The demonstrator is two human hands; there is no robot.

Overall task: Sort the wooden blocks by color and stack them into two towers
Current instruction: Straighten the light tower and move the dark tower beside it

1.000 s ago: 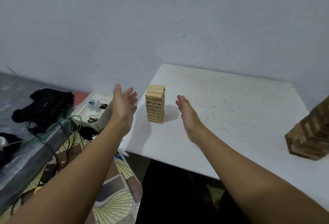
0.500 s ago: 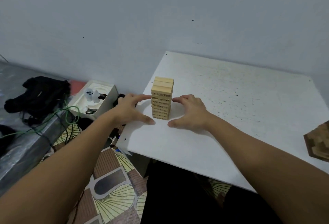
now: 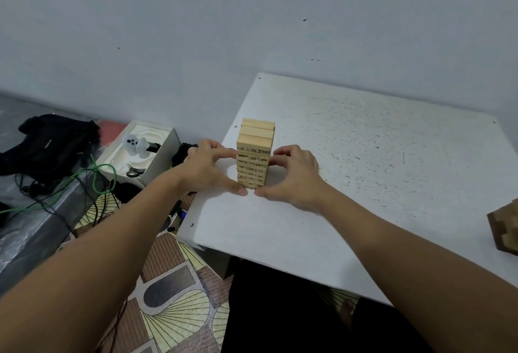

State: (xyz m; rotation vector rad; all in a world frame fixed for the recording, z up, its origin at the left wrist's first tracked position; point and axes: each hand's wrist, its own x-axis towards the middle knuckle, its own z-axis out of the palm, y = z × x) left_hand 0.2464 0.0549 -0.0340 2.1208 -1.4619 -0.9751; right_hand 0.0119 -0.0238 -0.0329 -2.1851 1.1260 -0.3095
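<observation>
Setting: plain grey-white wall [image 3: 196, 30] behind a speckled white rectangular tabletop [image 3: 364, 162]; patterned brown and cream floor covering [image 3: 173, 296] shows below the table's left edge

Writing: black printed numbers run along the side faces of the blocks in the pale natural-wood block tower [image 3: 255, 153]; "6" and "92" can be made out on an upper row, "27", "34" and "23" lower down; other digits are too small or blurred to tell

Tower: stands upright near the tabletop's left edge; its top layers are plain wood seen from above

Left hand [image 3: 208, 169]: curled round the tower's left side; fingertips press an upper block, thumb reaches to the tower's foot on the near side

Right hand [image 3: 294, 176]: mirrors it on the right side; curled fingers touch the upper blocks, thumb lies at the base, its tip just beside the left thumb

Relation: tower sits between both hands, gripped from both flanks

Second stack: dark brown wooden block stack [image 3: 504, 229] at the tabletop's right edge, cut off by the frame, well apart from the hands

Off the table: open white box [image 3: 168, 145] holding a small white figure with dark dots [image 3: 131, 144] and scissors [image 3: 134, 172]; black bag [image 3: 53, 139]; green cable [image 3: 95, 181] trailing beside it
</observation>
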